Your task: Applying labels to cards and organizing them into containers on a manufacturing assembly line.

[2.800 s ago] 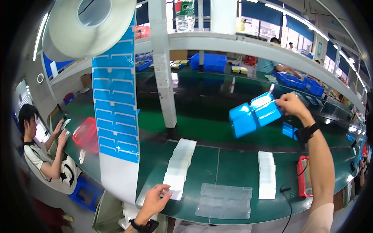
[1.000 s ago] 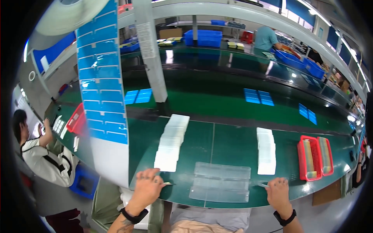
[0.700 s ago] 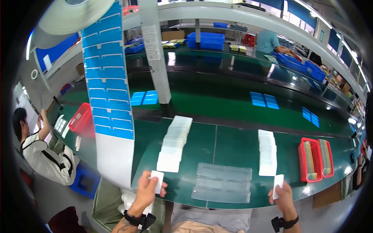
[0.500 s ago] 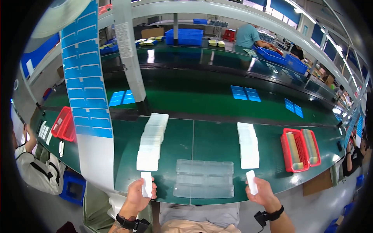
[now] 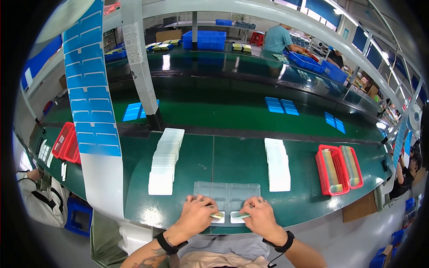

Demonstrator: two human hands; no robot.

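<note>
Head camera looks down on our two hands at the near edge of the green counter (image 5: 232, 161), both resting on a clear plastic tray (image 5: 227, 193). Our left hand (image 5: 196, 215) has its fingers curled, pinching a small white card (image 5: 218, 217) down onto the tray's near edge. Our right hand (image 5: 260, 216) is curled the same way, pinching a second white card (image 5: 237, 218) just beside the first. Left of the tray lies a long row of white cards (image 5: 164, 160), and right of the tray another white row (image 5: 277, 163). Farther right of the tray stand two red baskets (image 5: 338, 169). Well to the tray's left hangs a strip of blue labels (image 5: 91, 98).
</note>
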